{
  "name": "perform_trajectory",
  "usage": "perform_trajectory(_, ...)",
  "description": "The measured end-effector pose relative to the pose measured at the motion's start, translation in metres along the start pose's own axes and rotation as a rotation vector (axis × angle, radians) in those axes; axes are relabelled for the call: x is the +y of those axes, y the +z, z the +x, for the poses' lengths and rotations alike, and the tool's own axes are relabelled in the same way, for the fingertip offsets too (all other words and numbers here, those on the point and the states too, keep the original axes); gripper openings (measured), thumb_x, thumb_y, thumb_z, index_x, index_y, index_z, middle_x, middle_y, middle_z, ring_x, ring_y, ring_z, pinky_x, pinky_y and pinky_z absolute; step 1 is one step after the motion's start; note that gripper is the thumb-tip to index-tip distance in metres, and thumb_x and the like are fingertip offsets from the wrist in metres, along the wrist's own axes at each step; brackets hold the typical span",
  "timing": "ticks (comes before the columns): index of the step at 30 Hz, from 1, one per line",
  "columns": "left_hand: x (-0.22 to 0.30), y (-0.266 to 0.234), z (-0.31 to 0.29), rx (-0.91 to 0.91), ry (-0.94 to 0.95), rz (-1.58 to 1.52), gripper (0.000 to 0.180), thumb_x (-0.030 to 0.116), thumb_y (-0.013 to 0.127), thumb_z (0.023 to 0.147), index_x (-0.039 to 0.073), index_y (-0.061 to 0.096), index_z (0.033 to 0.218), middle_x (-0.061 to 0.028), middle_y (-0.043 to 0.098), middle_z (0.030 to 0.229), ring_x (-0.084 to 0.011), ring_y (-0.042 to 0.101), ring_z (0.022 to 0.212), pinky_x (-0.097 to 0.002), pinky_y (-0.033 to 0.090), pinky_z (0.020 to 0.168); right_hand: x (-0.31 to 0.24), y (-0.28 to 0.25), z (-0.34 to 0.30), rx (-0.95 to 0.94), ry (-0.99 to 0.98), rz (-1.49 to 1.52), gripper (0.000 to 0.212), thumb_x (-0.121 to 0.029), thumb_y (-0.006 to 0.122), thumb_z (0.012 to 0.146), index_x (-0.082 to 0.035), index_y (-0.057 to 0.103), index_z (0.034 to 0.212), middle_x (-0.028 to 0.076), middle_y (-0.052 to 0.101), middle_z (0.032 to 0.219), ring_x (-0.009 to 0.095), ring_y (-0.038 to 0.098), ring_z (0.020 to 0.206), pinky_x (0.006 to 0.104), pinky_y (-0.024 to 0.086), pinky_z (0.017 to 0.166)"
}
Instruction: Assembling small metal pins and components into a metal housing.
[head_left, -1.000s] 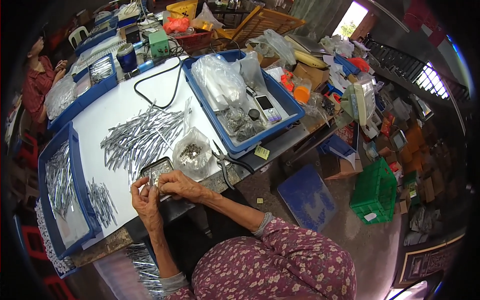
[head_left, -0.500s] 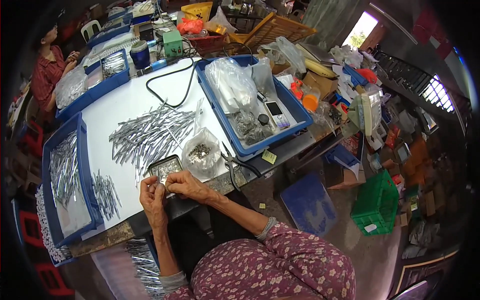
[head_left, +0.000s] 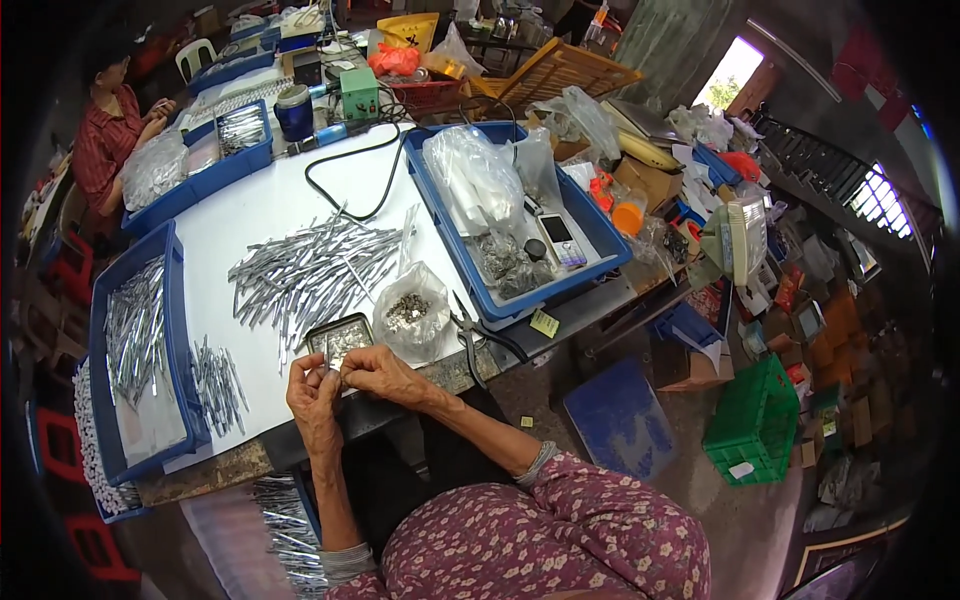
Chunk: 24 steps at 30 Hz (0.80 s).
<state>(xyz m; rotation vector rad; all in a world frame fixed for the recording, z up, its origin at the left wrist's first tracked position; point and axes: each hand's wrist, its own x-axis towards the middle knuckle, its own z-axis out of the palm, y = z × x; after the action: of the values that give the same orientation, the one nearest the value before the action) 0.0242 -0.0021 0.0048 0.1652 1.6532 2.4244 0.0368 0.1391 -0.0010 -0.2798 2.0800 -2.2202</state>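
Observation:
Close together at the table's near edge, my left hand (head_left: 317, 408) and my right hand (head_left: 388, 379) are both closed in a pinch. A slim silver rod (head_left: 325, 347) pokes up from the left fingertips. Whatever the right fingers pinch is too small to make out. Just beyond them lies a shallow rectangular tin (head_left: 368, 326) with small shiny pieces inside. To its right sits an opened clear plastic bag (head_left: 428, 338) of small metal parts, then dark-handled pliers (head_left: 470, 342). A loose heap of slim silver rods (head_left: 305, 275) spreads behind the tin.
A blue tray of rods (head_left: 178, 330) stands left, with a smaller rod pile (head_left: 217, 390) beside it. Another blue tray (head_left: 480, 290) holds plastic bags and a phone (head_left: 560, 238). A black cable (head_left: 335, 205) loops behind. A co-worker (head_left: 105, 140) sits far left.
The whole view has shifted slightly, so the scene sits a little further right and lower. My hands stay together in nearly the same pinch.

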Motion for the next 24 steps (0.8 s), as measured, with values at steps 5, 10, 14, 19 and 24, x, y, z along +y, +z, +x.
perform_trajectory(5, -0.001, 0.000, 0.002, 0.023, 0.047, -0.021, 0.023, 0.002, 0.054, 0.080, 0.001, 0.047, 0.101, 0.0027, 0.051, 0.069, 0.0007, 0.037, 0.050, -0.0135, 0.026, 0.043, -0.003, 0.000, 0.000, -0.001, 0.012, 0.012, 0.010, -0.010, 0.051, 0.079, -0.002, 0.053, 0.073, -0.005, 0.042, 0.059, 0.003, 0.035, 0.050, 0.0193, 0.028, 0.044)
perform_trajectory(10, -0.007, -0.001, 0.002, 0.026, 0.063, -0.015, 0.022, 0.004, 0.054, 0.080, 0.002, 0.047, 0.100, 0.0041, 0.047, 0.067, 0.0012, 0.033, 0.048, -0.0139, 0.022, 0.041, -0.004, 0.001, 0.000, 0.020, 0.023, 0.016, 0.010, -0.009, 0.051, 0.079, -0.001, 0.054, 0.075, -0.005, 0.042, 0.059, 0.003, 0.035, 0.050, 0.0194, 0.028, 0.043)
perform_trajectory(14, -0.007, -0.001, 0.001, 0.014, 0.069, -0.017, 0.020, 0.005, 0.053, 0.081, 0.001, 0.047, 0.100, 0.0036, 0.048, 0.069, 0.0001, 0.036, 0.052, -0.0142, 0.026, 0.045, -0.008, 0.002, -0.001, 0.032, 0.025, 0.020, 0.010, -0.009, 0.050, 0.079, -0.001, 0.054, 0.075, -0.005, 0.042, 0.060, 0.003, 0.035, 0.050, 0.0194, 0.028, 0.043)
perform_trajectory(19, -0.008, -0.003, -0.001, -0.019, 0.088, 0.004, 0.019, 0.003, 0.053, 0.082, -0.001, 0.047, 0.100, 0.0025, 0.047, 0.074, -0.0014, 0.041, 0.060, -0.0140, 0.031, 0.053, -0.003, 0.003, 0.000, 0.031, -0.009, -0.027, 0.010, -0.009, 0.051, 0.079, 0.000, 0.055, 0.076, -0.005, 0.044, 0.060, 0.002, 0.036, 0.051, 0.0194, 0.029, 0.044)
perform_trajectory(24, -0.010, -0.001, 0.000, -0.040, 0.109, 0.043, 0.020, 0.000, 0.053, 0.081, -0.001, 0.047, 0.100, 0.0018, 0.047, 0.075, -0.0028, 0.043, 0.065, -0.0150, 0.035, 0.058, 0.000, 0.002, -0.001, 0.031, -0.020, -0.025, 0.011, -0.009, 0.051, 0.079, 0.001, 0.056, 0.077, -0.005, 0.044, 0.061, 0.002, 0.037, 0.052, 0.0196, 0.029, 0.045)
